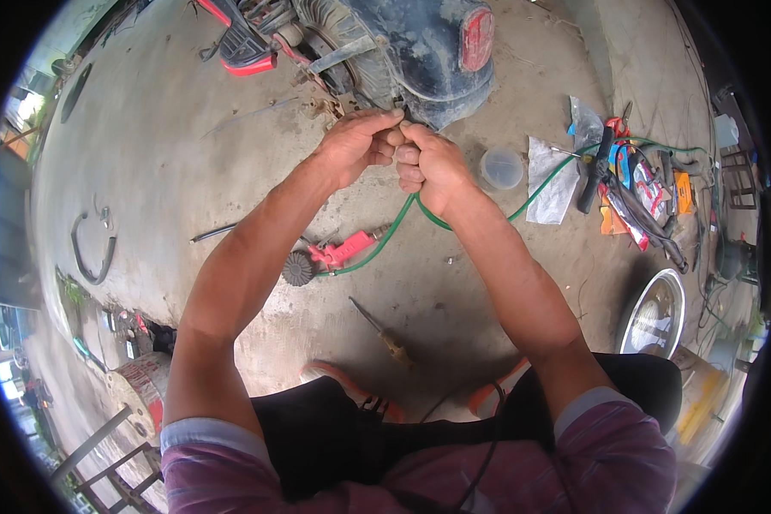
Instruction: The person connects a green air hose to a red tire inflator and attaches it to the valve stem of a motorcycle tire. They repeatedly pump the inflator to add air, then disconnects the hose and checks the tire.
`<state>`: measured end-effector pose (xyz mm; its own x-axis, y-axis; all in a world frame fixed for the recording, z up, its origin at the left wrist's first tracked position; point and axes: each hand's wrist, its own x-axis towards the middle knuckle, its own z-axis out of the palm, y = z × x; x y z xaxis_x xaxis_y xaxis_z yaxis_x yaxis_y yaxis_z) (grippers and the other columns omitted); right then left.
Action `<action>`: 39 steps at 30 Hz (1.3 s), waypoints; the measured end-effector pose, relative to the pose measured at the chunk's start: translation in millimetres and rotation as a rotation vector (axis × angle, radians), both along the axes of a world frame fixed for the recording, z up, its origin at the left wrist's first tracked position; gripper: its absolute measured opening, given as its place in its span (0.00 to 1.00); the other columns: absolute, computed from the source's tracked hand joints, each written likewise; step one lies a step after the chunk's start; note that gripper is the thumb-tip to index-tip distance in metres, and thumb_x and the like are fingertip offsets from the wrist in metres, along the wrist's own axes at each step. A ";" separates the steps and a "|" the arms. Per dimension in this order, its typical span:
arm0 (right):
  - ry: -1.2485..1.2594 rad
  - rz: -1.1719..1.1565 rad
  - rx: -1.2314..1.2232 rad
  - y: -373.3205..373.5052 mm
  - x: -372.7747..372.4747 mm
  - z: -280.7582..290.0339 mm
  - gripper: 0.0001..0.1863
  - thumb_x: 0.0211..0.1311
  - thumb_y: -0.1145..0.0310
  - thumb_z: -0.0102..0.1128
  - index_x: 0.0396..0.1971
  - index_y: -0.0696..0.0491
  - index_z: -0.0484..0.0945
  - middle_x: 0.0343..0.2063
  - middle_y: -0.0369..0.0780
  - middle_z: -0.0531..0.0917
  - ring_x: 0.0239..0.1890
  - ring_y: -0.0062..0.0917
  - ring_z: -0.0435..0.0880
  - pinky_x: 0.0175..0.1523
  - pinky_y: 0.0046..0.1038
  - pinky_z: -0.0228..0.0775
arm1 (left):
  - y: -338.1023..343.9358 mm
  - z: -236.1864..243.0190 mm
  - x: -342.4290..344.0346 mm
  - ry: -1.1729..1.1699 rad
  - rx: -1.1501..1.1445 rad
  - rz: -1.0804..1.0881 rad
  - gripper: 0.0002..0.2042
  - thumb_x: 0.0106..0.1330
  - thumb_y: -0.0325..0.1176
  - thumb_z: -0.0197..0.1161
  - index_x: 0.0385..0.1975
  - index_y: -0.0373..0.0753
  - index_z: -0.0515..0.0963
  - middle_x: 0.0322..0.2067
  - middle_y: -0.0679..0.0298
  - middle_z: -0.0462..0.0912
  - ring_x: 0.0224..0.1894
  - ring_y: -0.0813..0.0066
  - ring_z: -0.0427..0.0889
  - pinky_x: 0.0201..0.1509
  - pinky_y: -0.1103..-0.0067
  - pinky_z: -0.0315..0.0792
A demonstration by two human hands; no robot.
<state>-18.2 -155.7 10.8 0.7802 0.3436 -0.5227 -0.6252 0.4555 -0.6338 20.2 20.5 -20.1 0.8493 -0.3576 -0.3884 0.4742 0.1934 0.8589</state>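
Observation:
Both my arms reach forward to the lower rear end of a dusty scooter (420,51) with a red tail light (476,39). My left hand (355,147) is closed in a pinch, thumb and forefinger meeting just below the scooter's wheel and mudguard. Beside it, my right hand (428,163) is curled, its thumb and forefinger almost touching the left fingertips. Whatever lies between the fingers is too small or hidden to name. A green hose (394,224) passes on the floor beneath my right wrist, up to a red air tool (344,249) with a dark round gauge.
A screwdriver (384,334) lies between my feet. Right of my hands stand a clear round tub (501,167), a white cloth (550,182) and a pile of tools and packets (634,184). Farther right is a metal basin (656,313). A cable spool (135,390) sits at lower left.

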 end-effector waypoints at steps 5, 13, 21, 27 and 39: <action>-0.024 -0.002 -0.064 -2.5 -2.9 2.7 0.14 0.77 0.57 0.56 0.34 0.50 0.80 0.18 0.24 0.64 0.18 0.13 0.57 0.24 0.22 0.48 | -2.8 3.8 -0.3 -0.032 0.036 -0.035 0.16 0.76 0.47 0.61 0.40 0.38 0.81 0.38 0.63 0.84 0.44 0.69 0.81 0.57 0.65 0.75; 0.023 0.042 0.065 -6.4 1.0 -0.6 0.13 0.78 0.58 0.54 0.36 0.50 0.79 0.18 0.23 0.62 0.17 0.12 0.57 0.24 0.21 0.49 | -0.3 11.4 -8.8 -0.049 0.075 -0.014 0.13 0.74 0.47 0.65 0.40 0.43 0.83 0.35 0.70 0.85 0.34 0.80 0.78 0.43 0.76 0.76; 0.001 0.020 -0.011 -4.3 -2.1 0.4 0.13 0.78 0.57 0.55 0.37 0.50 0.80 0.19 0.24 0.63 0.18 0.12 0.57 0.24 0.21 0.49 | -2.9 13.2 -10.3 -0.070 0.113 0.012 0.12 0.75 0.45 0.64 0.40 0.42 0.83 0.35 0.70 0.85 0.35 0.79 0.80 0.43 0.75 0.76; -0.033 0.004 -0.048 -4.1 -3.9 -0.8 0.15 0.78 0.56 0.56 0.36 0.51 0.80 0.19 0.24 0.64 0.18 0.13 0.57 0.25 0.22 0.47 | -13.0 23.9 -13.7 -0.051 0.210 0.074 0.13 0.72 0.47 0.67 0.38 0.42 0.83 0.34 0.69 0.84 0.35 0.78 0.79 0.42 0.75 0.75; -0.063 0.000 -0.059 -5.0 -3.3 -15.5 0.18 0.78 0.55 0.56 0.36 0.56 0.79 0.19 0.29 0.69 0.18 0.16 0.60 0.25 0.27 0.49 | -10.8 18.8 -17.2 -0.031 0.156 0.075 0.11 0.76 0.45 0.62 0.41 0.43 0.80 0.35 0.67 0.83 0.38 0.75 0.81 0.46 0.73 0.74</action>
<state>-21.5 -160.7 -4.7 0.8120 0.3138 -0.4922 -0.5836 0.4165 -0.6972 3.0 9.7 -1.3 0.8836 -0.2301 -0.4077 0.4366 0.0905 0.8951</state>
